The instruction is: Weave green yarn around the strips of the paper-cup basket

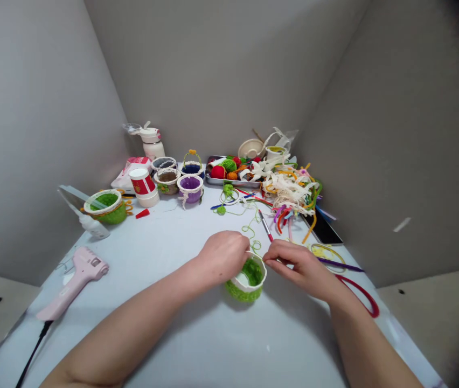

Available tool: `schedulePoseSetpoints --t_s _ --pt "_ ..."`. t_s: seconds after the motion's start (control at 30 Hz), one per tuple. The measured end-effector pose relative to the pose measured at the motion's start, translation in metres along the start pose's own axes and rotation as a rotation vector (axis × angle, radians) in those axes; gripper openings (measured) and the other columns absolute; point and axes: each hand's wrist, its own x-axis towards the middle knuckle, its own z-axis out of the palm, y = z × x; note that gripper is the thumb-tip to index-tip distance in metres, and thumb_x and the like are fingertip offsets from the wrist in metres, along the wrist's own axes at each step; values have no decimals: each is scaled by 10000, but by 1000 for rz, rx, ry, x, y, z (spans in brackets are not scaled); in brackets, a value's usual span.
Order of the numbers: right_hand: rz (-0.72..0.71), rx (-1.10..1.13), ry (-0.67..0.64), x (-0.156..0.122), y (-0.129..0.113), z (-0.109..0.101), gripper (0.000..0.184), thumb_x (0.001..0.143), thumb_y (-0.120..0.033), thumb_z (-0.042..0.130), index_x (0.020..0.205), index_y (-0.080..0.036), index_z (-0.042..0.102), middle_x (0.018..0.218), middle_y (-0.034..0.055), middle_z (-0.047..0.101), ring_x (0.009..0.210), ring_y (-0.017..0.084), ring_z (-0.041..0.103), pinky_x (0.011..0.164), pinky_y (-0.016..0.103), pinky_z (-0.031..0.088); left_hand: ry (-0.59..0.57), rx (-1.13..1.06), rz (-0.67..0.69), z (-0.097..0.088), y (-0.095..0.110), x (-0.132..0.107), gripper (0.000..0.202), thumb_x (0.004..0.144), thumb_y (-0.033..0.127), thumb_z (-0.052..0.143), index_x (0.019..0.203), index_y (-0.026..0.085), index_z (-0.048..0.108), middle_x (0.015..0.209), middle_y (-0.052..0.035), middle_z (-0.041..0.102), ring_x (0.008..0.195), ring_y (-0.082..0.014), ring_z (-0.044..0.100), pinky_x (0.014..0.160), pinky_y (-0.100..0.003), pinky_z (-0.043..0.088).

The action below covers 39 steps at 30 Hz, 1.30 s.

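Note:
A small white cup wrapped in green yarn (247, 281) stands on the white table (197, 334) between my hands. My left hand (222, 256) is closed over the cup's left rim, gripping it. My right hand (299, 266) pinches the green yarn strand (254, 237) right at the cup's right rim. The strand runs up the table toward a green yarn ball (228, 189).
A pink glue gun (76, 280) lies at the left. Several small yarn baskets (189, 187), a red-and-white cup (144, 186) and a green basket (106, 207) stand behind. A metal tray of yarn balls (229, 170), pipe cleaners (294, 202), a pen (265, 226) and red-handled scissors (361, 293) lie at the right.

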Motion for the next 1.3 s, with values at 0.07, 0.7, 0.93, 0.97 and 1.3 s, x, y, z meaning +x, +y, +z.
schedulePoseSetpoints --t_s 0.07,0.7,0.93,0.97,1.3 --pt "27 24 -16 1 3 3 158 924 -246 505 880 -180 641 831 32 609 771 128 566 699 234 423 -8 14 4 -1 0 0 249 860 283 465 786 169 673 815 -85 694 789 -230 647 662 -304 462" --pt "152 172 -13 2 5 21 207 902 -262 483 853 -159 656 809 35 647 733 144 571 666 247 442 -58 -37 55 1 3 -2 178 809 167 459 851 177 633 862 -59 662 799 -202 618 684 -285 460" --pt "168 160 155 9 4 34 184 899 -247 500 851 -167 660 824 36 663 759 148 589 694 255 444 -26 77 -9 -3 -2 -2 187 797 129 460 852 161 635 853 -83 663 789 -216 624 664 -288 448" --pt "175 157 153 9 5 36 183 897 -243 502 846 -168 661 814 33 664 750 146 588 687 252 442 -41 76 -18 -3 -4 -1 188 793 127 462 850 160 638 848 -82 665 787 -215 625 659 -286 445" --pt "143 83 35 20 0 28 211 897 -242 482 865 -160 674 819 32 683 742 143 598 660 230 438 -29 -166 164 -4 -16 2 181 802 226 534 928 200 661 930 -34 681 871 -171 615 754 -257 440"
